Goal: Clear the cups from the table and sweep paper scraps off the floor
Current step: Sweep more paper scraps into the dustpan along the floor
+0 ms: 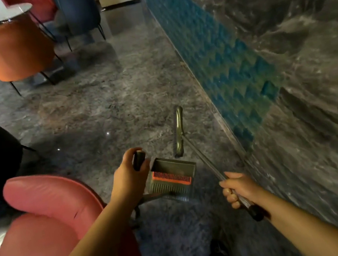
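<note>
My left hand (130, 175) grips the black top of the dustpan handle (138, 159). The grey dustpan (173, 175), with an orange comb strip across it, stands on the dark marble floor just right of that hand. My right hand (238, 187) is curled round the metal broom pole (205, 162). The olive broom head (179, 131) rests on the floor beyond the dustpan, near the wall. No paper scraps or cups can be made out in this blurred view.
A pink chair (52, 227) sits close at my lower left. An orange chair (7, 50), a dark blue chair (79, 10) and a small round table (9, 12) stand farther back. A blue-tiled, marble wall (241, 58) runs along the right.
</note>
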Motion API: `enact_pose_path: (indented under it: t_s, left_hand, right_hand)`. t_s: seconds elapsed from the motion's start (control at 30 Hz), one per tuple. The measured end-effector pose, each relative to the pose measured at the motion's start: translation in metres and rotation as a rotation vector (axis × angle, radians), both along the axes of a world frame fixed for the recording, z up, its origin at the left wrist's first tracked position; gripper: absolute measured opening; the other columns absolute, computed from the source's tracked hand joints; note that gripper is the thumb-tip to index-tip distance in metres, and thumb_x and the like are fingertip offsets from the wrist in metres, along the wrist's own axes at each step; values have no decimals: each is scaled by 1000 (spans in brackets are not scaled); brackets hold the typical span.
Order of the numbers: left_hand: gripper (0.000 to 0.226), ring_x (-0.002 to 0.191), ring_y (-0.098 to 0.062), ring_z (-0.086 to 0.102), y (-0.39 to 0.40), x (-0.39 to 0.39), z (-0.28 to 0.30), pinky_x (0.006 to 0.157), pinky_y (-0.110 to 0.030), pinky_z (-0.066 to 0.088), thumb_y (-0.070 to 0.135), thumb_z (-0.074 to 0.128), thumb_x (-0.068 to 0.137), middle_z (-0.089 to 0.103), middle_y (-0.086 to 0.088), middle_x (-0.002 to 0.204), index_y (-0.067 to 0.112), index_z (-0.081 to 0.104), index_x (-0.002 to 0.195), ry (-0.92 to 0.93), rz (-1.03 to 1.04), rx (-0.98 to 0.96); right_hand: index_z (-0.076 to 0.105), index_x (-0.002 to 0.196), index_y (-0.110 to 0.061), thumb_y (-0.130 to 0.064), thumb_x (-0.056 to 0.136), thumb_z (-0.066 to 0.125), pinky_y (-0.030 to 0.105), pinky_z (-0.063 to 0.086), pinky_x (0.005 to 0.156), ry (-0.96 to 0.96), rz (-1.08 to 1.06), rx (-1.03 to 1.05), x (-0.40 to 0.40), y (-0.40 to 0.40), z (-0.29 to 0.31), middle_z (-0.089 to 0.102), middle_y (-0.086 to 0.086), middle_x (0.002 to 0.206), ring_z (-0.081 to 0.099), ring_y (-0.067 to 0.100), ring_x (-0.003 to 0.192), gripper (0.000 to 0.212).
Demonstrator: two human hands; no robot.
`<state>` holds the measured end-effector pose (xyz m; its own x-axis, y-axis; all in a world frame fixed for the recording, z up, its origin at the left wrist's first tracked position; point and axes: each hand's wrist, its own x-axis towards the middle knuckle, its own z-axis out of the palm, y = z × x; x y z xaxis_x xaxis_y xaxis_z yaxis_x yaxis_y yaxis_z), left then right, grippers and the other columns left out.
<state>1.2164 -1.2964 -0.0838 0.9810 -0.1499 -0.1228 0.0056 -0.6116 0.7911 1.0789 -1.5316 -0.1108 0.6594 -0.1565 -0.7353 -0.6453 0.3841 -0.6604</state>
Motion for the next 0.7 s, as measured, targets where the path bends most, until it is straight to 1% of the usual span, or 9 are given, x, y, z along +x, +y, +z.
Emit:
enact_pose_path:
  t_s: [0.1,0.2,0.3,0.37,0.43,0.47,0.5,0.57,0.7]
  left_hand:
    - [29,60,-17,65,-19,65,9,47,-28,50,33,64,92,65,2,82,42,49,115,17,49,-22]
    - [27,56,-11,64,-32,131,10,42,-20,47,34,64,93,63,7,81,44,48,113,23,99,-55]
    - [28,51,-10,63,-41,201,6,39,-19,44,34,65,92,64,2,79,43,50,115,49,119,-83]
    - [29,51,-12,63,-47,255,3,39,-23,47,36,64,92,64,2,80,48,48,113,65,92,-72]
    - [32,56,-14,64,-53,306,0,44,-29,53,37,64,92,65,3,86,51,46,115,75,38,-47]
    - [33,58,-15,65,-56,331,-1,47,-30,55,37,64,92,65,3,90,49,46,117,81,21,-31]
    - [34,60,-16,65,-60,357,-1,48,-31,55,37,64,92,65,2,93,47,47,120,86,16,-23]
    - [35,62,-16,66,-69,399,1,48,-29,54,36,64,92,65,0,96,44,48,122,83,15,-21]
    - [34,64,-14,66,-93,500,6,51,-28,53,36,64,92,66,2,93,47,48,120,83,-6,-19]
  right_hand:
    - [40,130,-5,1,99,39,11,26,34,4,32,20,74,-28,6,36,1,43,30,8,27,31]
    - [40,122,-8,1,99,40,13,25,33,-2,58,26,151,-48,6,38,0,43,31,8,28,25]
    - [51,116,-12,1,99,39,12,25,33,-9,92,44,231,-60,2,37,1,43,30,8,28,25]
    - [47,110,-12,1,99,38,12,25,33,2,105,34,287,-67,-2,36,2,45,30,8,28,19]
    - [46,114,-13,0,99,38,12,25,34,4,123,13,342,-72,-3,36,4,50,31,8,29,22]
    - [45,119,-13,0,99,38,12,26,34,5,125,5,367,-74,-3,35,4,52,31,8,29,25]
    - [44,123,-14,-1,99,39,12,26,34,9,130,0,393,-76,-2,35,5,53,32,8,29,28]
    - [45,125,-13,-1,99,39,12,26,34,3,144,-3,436,-81,3,35,4,52,32,8,30,29]
    - [44,128,-16,-1,99,39,12,26,34,-21,121,30,529,-100,8,36,4,51,32,8,30,33]
